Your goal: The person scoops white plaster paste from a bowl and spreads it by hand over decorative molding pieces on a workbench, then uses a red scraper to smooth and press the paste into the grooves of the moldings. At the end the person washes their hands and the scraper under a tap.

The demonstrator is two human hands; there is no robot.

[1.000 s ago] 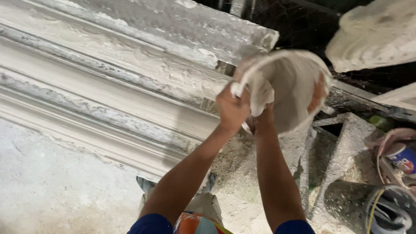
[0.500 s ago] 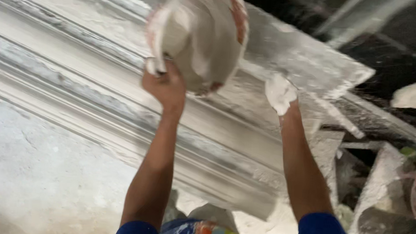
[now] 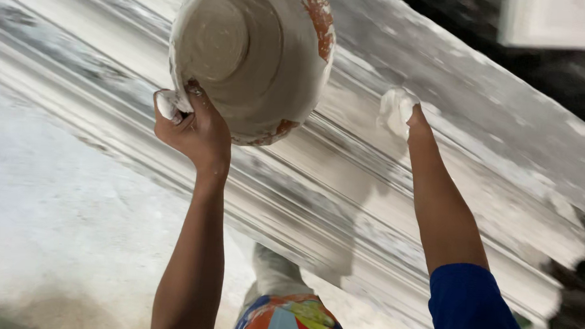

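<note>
Head view, looking down along two raised bare arms.

Left hand (image 3: 192, 124): fingers closed on the rim of a round, plaster-coated bowl with patches of orange showing at its edge (image 3: 251, 57). The bowl is held up and tipped, its pale wet inside facing the camera, above a long white moulded plaster cornice with ridged grooves (image 3: 344, 180). The fingertips are smeared white.

Right hand (image 3: 398, 111): thickly coated in white plaster, pressed against the cornice surface to the right of the bowl, well apart from it. Whether the fingers are curled or spread cannot be told under the coating.

Cornice: runs diagonally from upper left to lower right, streaked grey and white.

Also present: blue short sleeve (image 3: 473, 310) on the right arm; pale dusty floor (image 3: 53, 226) at lower left.
</note>
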